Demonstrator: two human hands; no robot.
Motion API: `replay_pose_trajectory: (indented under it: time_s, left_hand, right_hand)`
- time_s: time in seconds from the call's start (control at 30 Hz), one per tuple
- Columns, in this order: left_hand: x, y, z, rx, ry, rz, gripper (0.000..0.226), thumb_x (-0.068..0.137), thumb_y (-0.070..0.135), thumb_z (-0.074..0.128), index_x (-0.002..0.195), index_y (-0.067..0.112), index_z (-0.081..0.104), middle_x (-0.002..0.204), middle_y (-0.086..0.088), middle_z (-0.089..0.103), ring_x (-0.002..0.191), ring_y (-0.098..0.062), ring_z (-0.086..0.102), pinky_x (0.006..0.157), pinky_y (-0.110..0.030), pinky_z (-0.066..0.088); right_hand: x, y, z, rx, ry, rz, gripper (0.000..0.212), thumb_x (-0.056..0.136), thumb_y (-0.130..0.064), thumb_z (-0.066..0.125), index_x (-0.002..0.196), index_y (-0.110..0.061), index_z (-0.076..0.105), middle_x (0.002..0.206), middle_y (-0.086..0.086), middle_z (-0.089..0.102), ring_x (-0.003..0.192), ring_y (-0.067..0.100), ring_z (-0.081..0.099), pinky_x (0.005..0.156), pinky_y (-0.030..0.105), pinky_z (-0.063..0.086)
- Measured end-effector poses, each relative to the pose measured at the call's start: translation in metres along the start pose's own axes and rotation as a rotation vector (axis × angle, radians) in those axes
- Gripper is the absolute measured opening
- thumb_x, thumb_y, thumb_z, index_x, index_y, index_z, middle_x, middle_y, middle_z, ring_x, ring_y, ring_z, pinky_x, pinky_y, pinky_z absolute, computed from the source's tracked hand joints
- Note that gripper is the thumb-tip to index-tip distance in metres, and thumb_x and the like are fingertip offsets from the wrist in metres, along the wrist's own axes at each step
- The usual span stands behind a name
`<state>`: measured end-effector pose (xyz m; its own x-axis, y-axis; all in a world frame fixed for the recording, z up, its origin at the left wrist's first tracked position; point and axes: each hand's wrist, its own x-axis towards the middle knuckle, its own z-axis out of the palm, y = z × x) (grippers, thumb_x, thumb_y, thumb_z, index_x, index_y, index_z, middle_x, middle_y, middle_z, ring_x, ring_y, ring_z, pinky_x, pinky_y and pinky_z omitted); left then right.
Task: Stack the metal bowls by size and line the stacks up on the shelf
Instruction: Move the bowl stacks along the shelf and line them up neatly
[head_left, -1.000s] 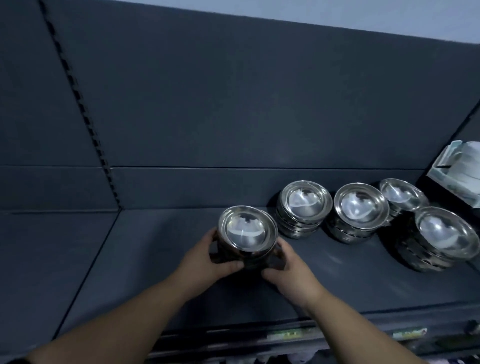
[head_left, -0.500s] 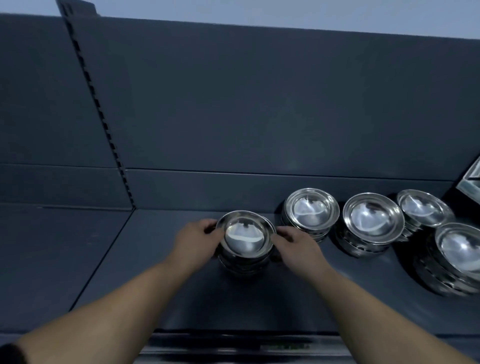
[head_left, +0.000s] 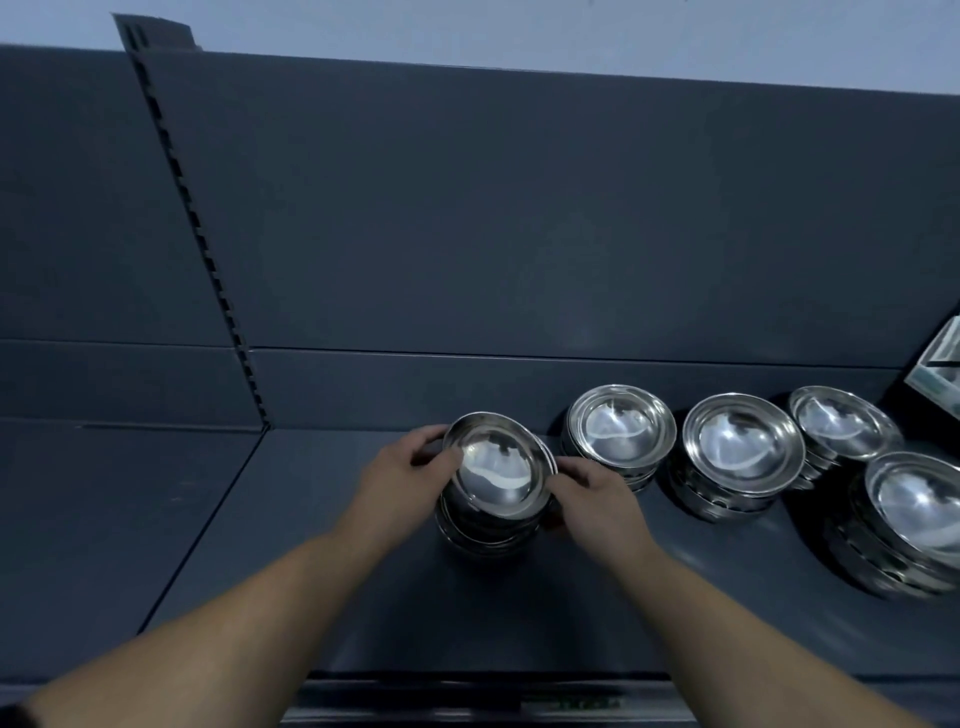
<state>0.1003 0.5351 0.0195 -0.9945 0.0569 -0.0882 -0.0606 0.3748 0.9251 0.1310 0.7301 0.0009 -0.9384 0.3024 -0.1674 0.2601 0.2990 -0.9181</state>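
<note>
Spanning the whole width of the view, a dark grey shelf (head_left: 363, 597) carries everything, with a matching grey back panel (head_left: 519, 234) rising behind it and a slotted upright strip (head_left: 208, 260) running down the panel on the left. At the far right edge, a pale box (head_left: 940, 369) shows only in part.

Five stacks of metal bowls stand on the shelf. The near-right stack (head_left: 914, 519) looks the widest and sits closest to the front edge, cut off by the frame. Behind it, against the back panel, is a far-right stack (head_left: 841, 423). Left of that comes a centre-right stack (head_left: 743, 452), then a centre stack (head_left: 621, 426), these two almost touching each other.

The held stack (head_left: 493, 483) is the leftmost, just beside the centre stack and a little nearer the front. Its top bowl (head_left: 496, 462) is tilted, the left rim raised, not seated flat on the bowls beneath.

The left hand (head_left: 400, 473) has its fingers (head_left: 431, 436) curled around the left rim of that top bowl, thumb at the near edge. The right hand (head_left: 597, 493) presses its fingers (head_left: 566, 470) closed against the right side of the same stack.
</note>
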Motion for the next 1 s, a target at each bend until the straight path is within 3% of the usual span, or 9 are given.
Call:
replay_pose_trajectory:
  time_s: [0.07,0.13,0.27,0.4,0.57,0.63,0.77,0.9,1.0]
  left_hand:
    - [0.000,0.003,0.000,-0.067,-0.015,0.009,0.027,0.087,0.040,0.062,0.114,0.036,0.063,0.104,0.014,0.070,0.088,-0.007,0.065,0.080,-0.029,0.052]
    - [0.001,0.003,0.000,-0.120,-0.027,0.014,0.028,0.084,0.046,0.062,0.112,0.040,0.063,0.100,0.013,0.070,0.091,-0.010,0.067,0.087,-0.035,0.054]
    - [0.003,0.002,0.000,-0.101,0.017,0.045,0.029,0.081,0.051,0.062,0.108,0.041,0.065,0.091,0.011,0.071,0.087,-0.012,0.068,0.090,-0.041,0.055]
    - [-0.002,0.006,-0.001,0.034,0.057,0.110,0.031,0.089,0.041,0.056,0.118,0.034,0.063,0.095,0.012,0.069,0.086,-0.006,0.066,0.088,-0.031,0.054]
    - [-0.007,0.008,-0.003,0.165,0.091,0.169,0.037,0.092,0.040,0.050,0.128,0.035,0.057,0.104,0.011,0.070,0.093,-0.002,0.062,0.074,-0.006,0.040]
    - [-0.006,0.009,-0.004,0.155,0.098,0.170,0.033,0.094,0.038,0.049,0.124,0.034,0.061,0.096,0.010,0.072,0.086,-0.004,0.065,0.075,-0.011,0.045]
    - [-0.001,0.004,-0.005,0.088,0.113,0.126,0.025,0.093,0.034,0.052,0.109,0.030,0.070,0.075,0.008,0.071,0.077,-0.014,0.068,0.083,-0.033,0.056]
    - [0.003,-0.005,-0.001,-0.063,0.078,0.046,0.018,0.089,0.032,0.060,0.102,0.028,0.073,0.083,0.005,0.075,0.087,-0.020,0.071,0.087,-0.044,0.056]
    - [0.005,-0.009,0.001,-0.109,0.010,0.048,0.022,0.086,0.033,0.067,0.106,0.027,0.071,0.093,0.006,0.075,0.090,-0.017,0.071,0.091,-0.044,0.054]
  right_hand:
    - [-0.001,-0.002,0.001,0.099,-0.002,0.005,0.025,0.074,-0.029,0.062,0.097,-0.028,0.074,0.083,-0.005,0.076,0.080,0.019,0.071,0.083,0.045,0.059]
    - [-0.001,-0.004,0.001,0.173,-0.014,0.024,0.030,0.071,-0.032,0.061,0.098,-0.026,0.074,0.086,-0.002,0.076,0.084,0.021,0.071,0.083,0.045,0.059]
    - [-0.006,-0.012,0.001,0.321,-0.097,0.092,0.016,0.088,-0.010,0.057,0.095,-0.014,0.072,0.077,0.007,0.071,0.070,0.021,0.063,0.067,0.036,0.056]
    - [-0.009,-0.014,0.003,0.363,-0.108,0.125,0.014,0.090,-0.010,0.059,0.097,-0.013,0.070,0.075,0.007,0.069,0.066,0.021,0.062,0.074,0.041,0.057]
    - [-0.011,-0.013,0.006,0.383,-0.114,0.128,0.014,0.090,-0.016,0.059,0.098,-0.020,0.069,0.084,0.009,0.072,0.074,0.023,0.064,0.078,0.043,0.058]
    - [-0.010,-0.013,0.007,0.405,-0.118,0.123,0.012,0.092,-0.021,0.059,0.100,-0.021,0.069,0.091,0.010,0.072,0.079,0.024,0.064,0.081,0.047,0.057]
    - [-0.011,-0.015,0.007,0.380,-0.135,0.088,0.018,0.092,-0.023,0.060,0.108,-0.021,0.067,0.095,0.008,0.070,0.077,0.020,0.063,0.076,0.044,0.060]
    - [-0.012,-0.016,0.006,0.328,-0.135,0.038,0.019,0.089,-0.013,0.061,0.105,-0.020,0.069,0.092,0.009,0.072,0.073,0.018,0.063,0.079,0.046,0.057]
    - [-0.009,-0.014,0.003,0.262,-0.085,0.036,0.019,0.086,-0.013,0.059,0.098,-0.021,0.071,0.087,0.006,0.074,0.072,0.020,0.066,0.079,0.045,0.058]
